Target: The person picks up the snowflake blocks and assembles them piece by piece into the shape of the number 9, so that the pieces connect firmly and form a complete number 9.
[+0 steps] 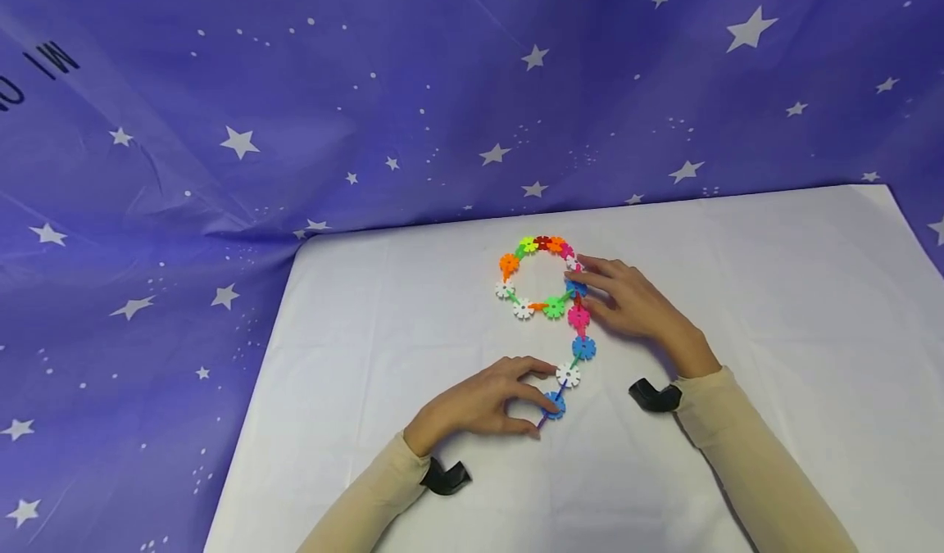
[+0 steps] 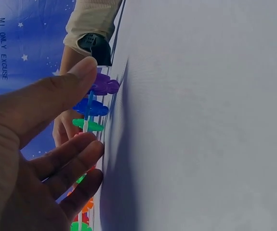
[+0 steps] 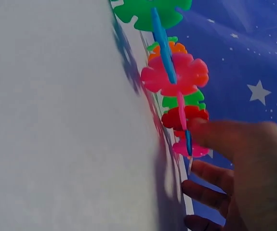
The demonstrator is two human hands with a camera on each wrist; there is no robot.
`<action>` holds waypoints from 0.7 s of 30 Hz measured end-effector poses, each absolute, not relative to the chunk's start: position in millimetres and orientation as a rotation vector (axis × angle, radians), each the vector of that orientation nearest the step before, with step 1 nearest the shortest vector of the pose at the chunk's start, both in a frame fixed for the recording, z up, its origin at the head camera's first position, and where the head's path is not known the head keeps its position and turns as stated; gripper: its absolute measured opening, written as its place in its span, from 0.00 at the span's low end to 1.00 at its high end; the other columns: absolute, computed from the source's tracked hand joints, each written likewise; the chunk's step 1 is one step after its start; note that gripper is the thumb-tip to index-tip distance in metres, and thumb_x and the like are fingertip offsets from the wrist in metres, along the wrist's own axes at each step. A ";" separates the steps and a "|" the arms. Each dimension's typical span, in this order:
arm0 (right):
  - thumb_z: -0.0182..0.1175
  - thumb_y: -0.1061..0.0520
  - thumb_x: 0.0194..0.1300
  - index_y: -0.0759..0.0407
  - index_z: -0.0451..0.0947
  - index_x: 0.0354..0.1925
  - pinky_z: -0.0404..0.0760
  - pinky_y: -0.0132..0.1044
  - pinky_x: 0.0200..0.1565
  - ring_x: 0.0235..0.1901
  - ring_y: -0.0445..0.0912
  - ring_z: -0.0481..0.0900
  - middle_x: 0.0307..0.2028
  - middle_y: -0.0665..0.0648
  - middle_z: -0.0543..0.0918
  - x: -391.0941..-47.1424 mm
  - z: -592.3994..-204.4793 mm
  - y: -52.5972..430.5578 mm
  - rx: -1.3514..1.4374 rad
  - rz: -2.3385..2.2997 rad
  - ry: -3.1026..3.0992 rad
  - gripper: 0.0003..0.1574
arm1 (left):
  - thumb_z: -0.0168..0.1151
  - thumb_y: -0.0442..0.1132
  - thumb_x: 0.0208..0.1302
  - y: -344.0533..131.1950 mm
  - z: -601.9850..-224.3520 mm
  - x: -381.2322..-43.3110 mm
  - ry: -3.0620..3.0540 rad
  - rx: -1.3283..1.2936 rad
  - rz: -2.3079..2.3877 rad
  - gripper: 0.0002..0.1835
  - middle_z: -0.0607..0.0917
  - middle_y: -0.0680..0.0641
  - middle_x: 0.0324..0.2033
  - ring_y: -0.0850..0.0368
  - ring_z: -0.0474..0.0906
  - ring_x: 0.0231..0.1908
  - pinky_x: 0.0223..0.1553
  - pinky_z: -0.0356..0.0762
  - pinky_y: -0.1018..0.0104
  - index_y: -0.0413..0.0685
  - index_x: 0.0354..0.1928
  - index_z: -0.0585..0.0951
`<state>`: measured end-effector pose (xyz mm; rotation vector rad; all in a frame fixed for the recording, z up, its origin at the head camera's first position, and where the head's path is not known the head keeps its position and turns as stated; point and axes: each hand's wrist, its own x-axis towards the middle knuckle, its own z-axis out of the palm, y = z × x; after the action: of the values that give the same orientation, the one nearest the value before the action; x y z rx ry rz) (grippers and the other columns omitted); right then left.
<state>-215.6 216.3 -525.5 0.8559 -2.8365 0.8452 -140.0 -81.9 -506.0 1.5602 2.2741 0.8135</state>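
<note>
A chain of colourful slotted snowflake discs [image 1: 584, 347] lies on the white cloth, its far part forming a ring and its tail running down toward the person. My left hand [image 1: 483, 399] holds the tail's near end, with fingertips by the white disc [image 1: 568, 374] and blue disc [image 1: 555, 405] and the thumb low at the end. A purple disc [image 2: 105, 84] is at that thumb's tip in the left wrist view. Where ring and tail join, my right hand [image 1: 633, 301] grips the chain from the right. Its thumb meets a red disc [image 3: 177, 118] in the right wrist view.
White cloth [image 1: 354, 307] covers the table around the chain. Behind the table hangs a purple-blue curtain [image 1: 442, 111] printed with white stars. A black wrist mount [image 1: 446, 478] sits at the left cuff, another black mount [image 1: 655, 396] at the right cuff.
</note>
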 end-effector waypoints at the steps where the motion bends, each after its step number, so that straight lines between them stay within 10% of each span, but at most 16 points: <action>1: 0.61 0.52 0.67 0.49 0.73 0.66 0.64 0.65 0.62 0.66 0.62 0.66 0.69 0.63 0.67 -214.5 -525.7 217.8 0.855 0.858 -2.839 0.30 | 0.75 0.48 0.54 -81.4 -505.7 -140.6 2.271 1.566 0.811 0.18 0.73 0.45 0.65 0.53 0.68 0.65 0.66 0.65 0.60 0.60 0.49 0.87; 21: 0.61 0.47 0.67 0.47 0.70 0.68 0.62 0.65 0.61 0.67 0.62 0.64 0.71 0.62 0.64 -210.3 -523.6 221.8 0.860 0.893 -2.873 0.33 | 0.75 0.49 0.54 -80.0 -506.5 -139.6 2.284 1.610 0.790 0.19 0.74 0.45 0.64 0.53 0.68 0.65 0.66 0.66 0.60 0.60 0.49 0.86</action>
<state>-210.3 221.8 -523.6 0.8604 -2.8734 0.8935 -139.6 -80.0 -506.5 1.6095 2.2841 0.7901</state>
